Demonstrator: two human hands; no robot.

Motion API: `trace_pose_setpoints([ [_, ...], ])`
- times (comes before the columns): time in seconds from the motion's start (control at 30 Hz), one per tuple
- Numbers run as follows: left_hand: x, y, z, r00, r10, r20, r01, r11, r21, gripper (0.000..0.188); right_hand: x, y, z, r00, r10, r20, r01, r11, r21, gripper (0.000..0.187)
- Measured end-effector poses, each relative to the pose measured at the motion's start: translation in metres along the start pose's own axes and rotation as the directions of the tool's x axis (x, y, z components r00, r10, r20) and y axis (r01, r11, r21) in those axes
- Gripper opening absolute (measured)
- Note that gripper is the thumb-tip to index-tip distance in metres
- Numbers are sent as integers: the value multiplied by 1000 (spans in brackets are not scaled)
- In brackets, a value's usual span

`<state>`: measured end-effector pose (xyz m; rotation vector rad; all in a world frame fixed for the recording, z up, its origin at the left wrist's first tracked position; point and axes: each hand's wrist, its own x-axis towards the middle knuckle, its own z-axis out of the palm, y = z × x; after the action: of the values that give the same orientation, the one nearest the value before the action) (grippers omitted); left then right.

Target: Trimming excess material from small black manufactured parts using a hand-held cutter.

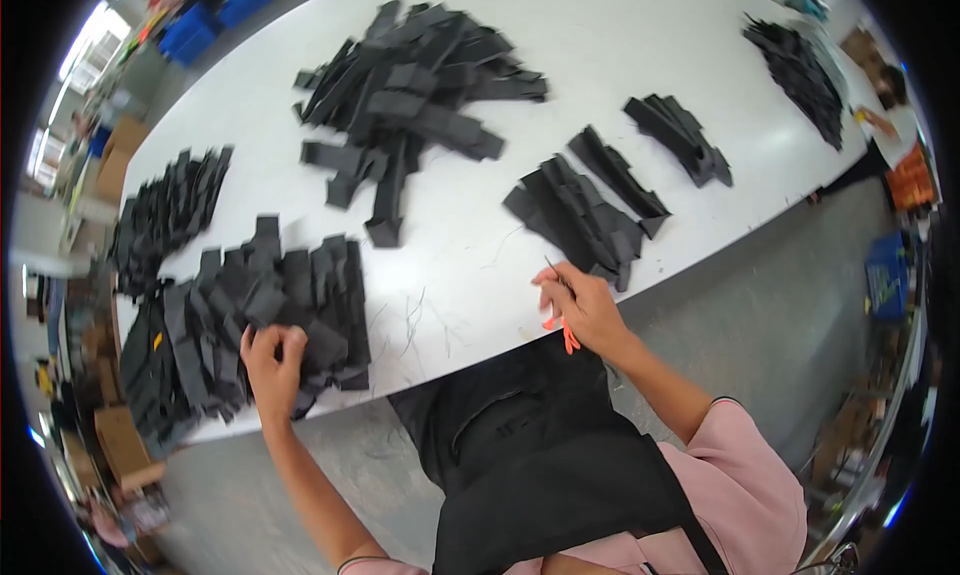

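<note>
My left hand (273, 365) is over the near-left pile of black fabric strips (235, 295), fingers curled in a pinch. A strip seems to be between its fingertips, though the grip is partly hidden. At the table's front edge, my right hand (580, 305) is closed around small scissors with orange handles (570, 339). A thin dark tip shows above its fingers, and the orange part hangs below the palm. Just beyond that hand lies a bundle of black strips (575, 215), with a narrower bundle (618, 180) beside it.
A large heap of black strips (420, 85) lies on the white table (450, 225). More bundles rest at the far left (175, 210) and far right (795, 75). Loose threads (412, 315) lie near the front edge. Another person's hand (878, 123) shows at the right.
</note>
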<state>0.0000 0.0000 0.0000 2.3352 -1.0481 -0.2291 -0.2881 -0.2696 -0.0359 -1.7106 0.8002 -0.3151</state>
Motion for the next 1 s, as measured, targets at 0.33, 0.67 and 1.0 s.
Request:
trace_pose_setpoints([
  [0.33, -26, 9, 40, 958, 121, -259, 28, 862, 506, 14, 69, 48, -69, 941, -142, -306, -93, 762, -641, 41],
  [0.67, -22, 68, 44, 800, 90, -593, -101, 995, 15, 15, 79, 59, -101, 897, -66, -437, -37, 974, -223, 60],
  [1.0, -8, 186, 172, 933, -70, 352, 357, 81, -931, 49, 25, 0, -25, 976, 2, 219, -147, 746, 649, 44],
])
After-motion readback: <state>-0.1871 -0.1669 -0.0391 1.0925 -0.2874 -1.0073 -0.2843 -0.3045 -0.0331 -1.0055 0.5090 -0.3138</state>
